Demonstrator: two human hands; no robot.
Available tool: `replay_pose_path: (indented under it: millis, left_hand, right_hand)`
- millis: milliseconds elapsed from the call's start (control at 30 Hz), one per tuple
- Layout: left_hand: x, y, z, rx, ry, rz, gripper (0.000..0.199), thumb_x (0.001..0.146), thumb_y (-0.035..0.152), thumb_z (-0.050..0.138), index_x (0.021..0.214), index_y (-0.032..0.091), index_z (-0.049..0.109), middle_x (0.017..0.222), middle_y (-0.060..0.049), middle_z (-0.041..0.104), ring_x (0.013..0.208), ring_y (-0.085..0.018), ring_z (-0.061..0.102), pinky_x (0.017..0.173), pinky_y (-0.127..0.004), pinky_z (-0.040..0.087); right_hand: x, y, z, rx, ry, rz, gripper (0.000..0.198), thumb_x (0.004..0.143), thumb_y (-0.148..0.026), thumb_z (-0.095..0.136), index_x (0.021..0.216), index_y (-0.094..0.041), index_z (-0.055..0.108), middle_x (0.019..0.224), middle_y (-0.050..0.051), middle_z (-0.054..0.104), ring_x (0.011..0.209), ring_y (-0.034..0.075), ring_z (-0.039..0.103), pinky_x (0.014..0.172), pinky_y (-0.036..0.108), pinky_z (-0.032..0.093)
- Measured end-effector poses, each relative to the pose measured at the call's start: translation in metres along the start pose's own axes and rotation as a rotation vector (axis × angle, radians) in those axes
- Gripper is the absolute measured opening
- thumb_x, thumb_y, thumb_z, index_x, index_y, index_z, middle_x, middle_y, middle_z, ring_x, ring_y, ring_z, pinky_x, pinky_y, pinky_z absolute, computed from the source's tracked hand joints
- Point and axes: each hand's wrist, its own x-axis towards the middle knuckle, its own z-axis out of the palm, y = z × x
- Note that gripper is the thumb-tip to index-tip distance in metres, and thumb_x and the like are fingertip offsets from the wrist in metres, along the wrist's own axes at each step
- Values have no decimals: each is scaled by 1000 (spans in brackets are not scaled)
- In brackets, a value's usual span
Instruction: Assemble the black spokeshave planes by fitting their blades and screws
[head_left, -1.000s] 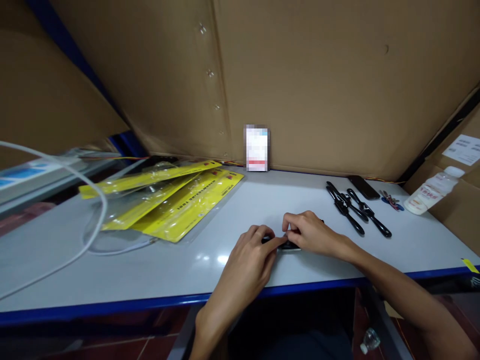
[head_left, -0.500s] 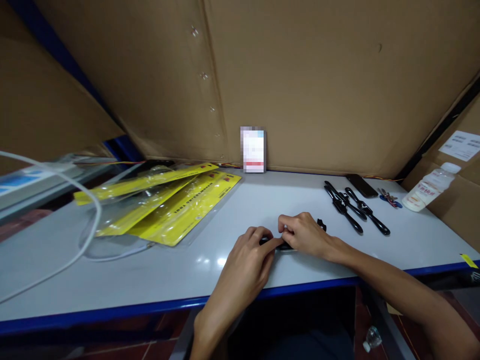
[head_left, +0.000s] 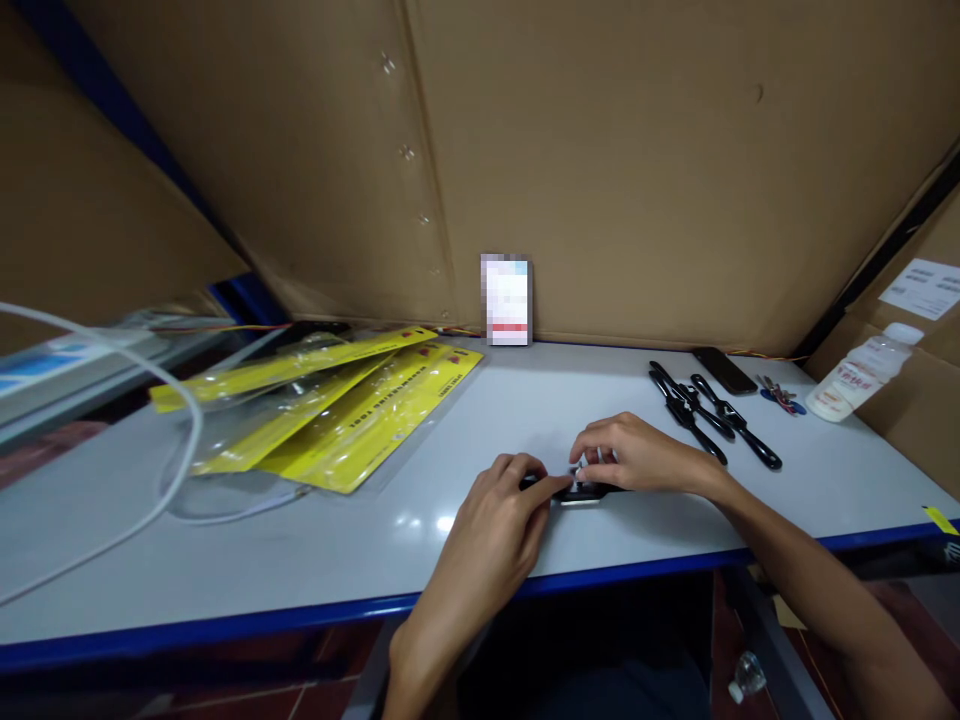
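Observation:
A black spokeshave lies on the table near its front edge, partly hidden by my hands. Its pale blade edge shows at the front of the middle part. My left hand is wrapped round its left handle, the index finger reaching to the centre. My right hand comes in over the right side, fingertips bent and closed round a small silver screw standing up from the body. To the right, several similar black spokeshaves lie side by side on the tabletop.
Yellow cards in clear blister packs are piled on the left, behind a white cable. A lit phone leans against the cardboard wall. At the right are a dark phone, keys and a white bottle.
My right hand has turned and its fingers have loosened from a tight curl, uncovering the silver screw and blade edge. The left hand has stayed in place.

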Motion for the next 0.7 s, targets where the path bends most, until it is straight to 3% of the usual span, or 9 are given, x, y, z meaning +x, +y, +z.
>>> replay_pose_path:
  millis: [100,267,433,567,700]
  left_hand:
    - [0,0,0,1,7,3,46,95,6,45,126,29,70,106,-7,63,96,-24,55,82,-41,50]
    - [0,0,0,4,18,5,47,95,7,45,128,30,69,106,-8,64,96,-25,55,82,-41,50]
    - [0,0,0,2,0,-8,46,95,7,45,127,30,69,107,-7,63,97,-25,55,83,-42,50]
    - [0,0,-1,2,-12,-4,46,95,7,45,126,29,69,107,-7,63,97,-25,56,83,-43,50]
    - [0,1,-1,12,8,4,47,94,7,46,127,30,69,106,-7,64,95,-24,55,82,-41,51]
  right_hand:
    - [2,-1,5,-43,16,-20,6,91,-17,68,86,-17,71,85,2,70,74,13,57,70,26,38]
    - [5,-4,13,-193,68,24,22,94,-20,61,72,-17,64,71,1,61,64,12,45,62,27,29]
    - [6,-5,15,-158,48,26,37,94,-20,60,57,-17,56,55,-5,46,54,10,31,58,27,23]
    - [5,-1,13,-70,60,1,40,95,-26,61,56,-16,59,52,-6,44,53,8,33,58,25,25]
    - [3,-1,9,-83,52,42,28,92,-24,65,65,-17,67,54,-6,49,54,9,37,58,24,26]
